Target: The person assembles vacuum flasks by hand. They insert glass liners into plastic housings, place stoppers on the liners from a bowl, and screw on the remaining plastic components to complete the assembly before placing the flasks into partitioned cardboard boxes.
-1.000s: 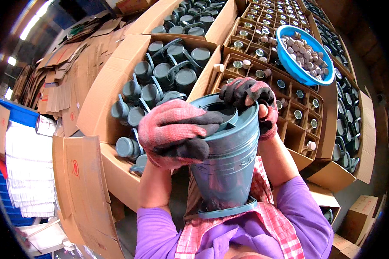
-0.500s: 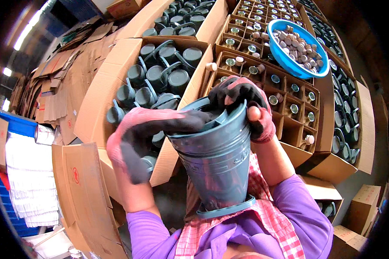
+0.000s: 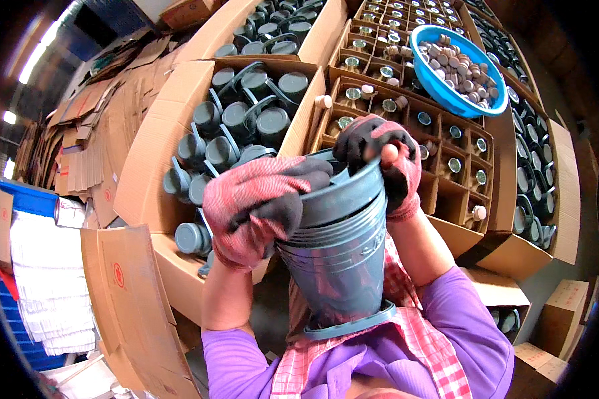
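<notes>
Head view, looking down. A stack of nested grey metal buckets (image 3: 336,259) stands tilted against the person's chest, its base rim resting on a red checked apron (image 3: 406,346) over a purple shirt. How many buckets are nested cannot be counted exactly; only several rim lines show below the top one.

The left hand (image 3: 256,209), in a red and black glove, lies over the near left part of the top rim, fingers curled down onto the rim and wall, closed on the stack. The right hand (image 3: 383,159), gloved alike, grips the far rim; its fingers (image 3: 356,139) hook over the edge, so their tips are hidden inside the bucket. One fingertip shows bare through the glove.

Beyond the hands, an open cardboard box (image 3: 150,159) holds more grey buckets lying with handles up; the stack and left hand cover its near right corner. To its right, a divided box (image 3: 446,186) holds small glass jars, some with corks; the right hand hides part of it. A blue bowl (image 3: 446,93) of corks sits at its far right corner. Flattened cardboard (image 3: 136,312) lies at the left, partly cut off.
</notes>
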